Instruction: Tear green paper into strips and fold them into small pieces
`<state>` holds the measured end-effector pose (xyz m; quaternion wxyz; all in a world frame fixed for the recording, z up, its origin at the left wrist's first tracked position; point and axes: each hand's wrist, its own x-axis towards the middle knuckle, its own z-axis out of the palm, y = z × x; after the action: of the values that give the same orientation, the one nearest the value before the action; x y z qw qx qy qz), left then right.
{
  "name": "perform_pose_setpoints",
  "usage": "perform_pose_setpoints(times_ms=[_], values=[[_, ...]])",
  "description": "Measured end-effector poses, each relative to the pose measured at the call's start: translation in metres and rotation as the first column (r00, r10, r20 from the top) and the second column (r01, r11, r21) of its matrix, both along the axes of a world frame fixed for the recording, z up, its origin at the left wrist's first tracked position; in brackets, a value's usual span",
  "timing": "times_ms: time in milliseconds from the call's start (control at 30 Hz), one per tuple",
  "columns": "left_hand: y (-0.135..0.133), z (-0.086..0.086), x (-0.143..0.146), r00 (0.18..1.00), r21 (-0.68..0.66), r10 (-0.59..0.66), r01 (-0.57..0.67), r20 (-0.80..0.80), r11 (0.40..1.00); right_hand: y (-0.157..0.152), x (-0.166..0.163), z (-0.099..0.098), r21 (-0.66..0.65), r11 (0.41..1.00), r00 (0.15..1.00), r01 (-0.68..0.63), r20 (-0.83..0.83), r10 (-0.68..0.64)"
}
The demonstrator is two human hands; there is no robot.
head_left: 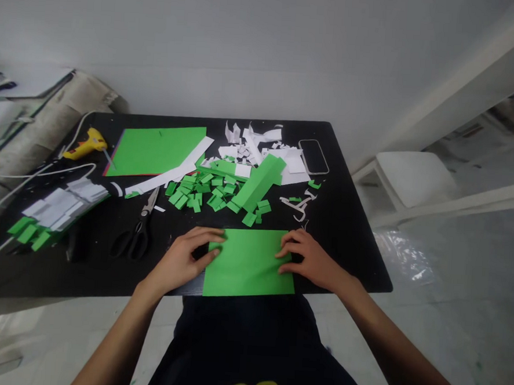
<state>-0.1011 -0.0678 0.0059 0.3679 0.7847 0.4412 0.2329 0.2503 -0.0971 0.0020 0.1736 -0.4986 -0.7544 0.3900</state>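
Note:
A green sheet of paper (250,265) lies at the table's front edge, between my hands. My left hand (187,255) rests at its left side, fingertips and thumb touching the paper from above with a gap between them. On the right side, my right hand (305,256) touches the sheet with curved, parted fingers. Neither hand is closed round the paper. Just beyond the sheet is a pile of small folded green paper pieces (190,191). A longer green strip (261,184) lies across the pile. Black-handled scissors (136,237) are left of my left hand.
On the black table (345,238) are a green sheet stack (164,149), white paper scraps (253,143), a phone (314,156) and a yellow glue gun (86,144) with a cord. White and green folded pieces (62,207) are stacked at left. A white stool (410,178) stands right.

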Motion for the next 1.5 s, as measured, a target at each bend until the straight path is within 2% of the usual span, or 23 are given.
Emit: perform_pose_setpoints(times_ms=[300,733,867,967,1100,1167,1267,1367,1433,1500], values=[[0.005,0.006,0.002,1.000,-0.051,-0.002,0.003,0.024,0.999,0.009,0.003,0.009,-0.032,0.999,0.999,-0.012,-0.047,0.011],[0.005,0.019,-0.005,0.964,-0.166,0.024,0.021,0.264,0.986,0.013,-0.001,0.031,-0.068,0.987,0.933,0.143,-0.324,-0.158],[0.004,0.018,-0.010,0.928,-0.237,0.025,0.069,0.372,0.969,0.013,-0.003,0.037,-0.075,0.964,0.885,0.255,-0.383,-0.264],[0.004,0.018,-0.004,0.920,-0.307,0.038,0.091,0.390,0.947,0.017,-0.008,0.041,-0.066,0.918,0.853,0.392,-0.347,-0.389],[0.004,0.016,0.015,0.936,-0.393,0.223,-0.103,0.273,0.914,0.026,-0.018,0.048,-0.062,0.876,0.800,0.478,-0.381,-0.463],[0.004,0.017,0.022,0.917,-0.410,0.280,-0.148,0.283,0.900,0.031,-0.022,0.049,-0.087,0.861,0.772,0.500,-0.406,-0.489],[0.004,0.023,0.026,0.881,-0.420,0.344,-0.191,0.325,0.887,0.035,-0.025,0.048,-0.198,0.834,0.708,0.515,-0.450,-0.544],[0.001,0.030,0.027,0.843,-0.375,0.405,-0.269,0.353,0.887,0.034,-0.025,0.046,-0.329,0.812,0.663,0.482,-0.469,-0.583],[-0.002,0.034,0.028,0.819,-0.346,0.430,-0.305,0.381,0.887,0.029,-0.024,0.047,-0.348,0.826,0.685,0.443,-0.462,-0.562],[-0.005,0.037,0.030,0.789,-0.342,0.461,-0.337,0.406,0.877,0.024,-0.025,0.050,-0.310,0.865,0.714,0.394,-0.489,-0.500]])
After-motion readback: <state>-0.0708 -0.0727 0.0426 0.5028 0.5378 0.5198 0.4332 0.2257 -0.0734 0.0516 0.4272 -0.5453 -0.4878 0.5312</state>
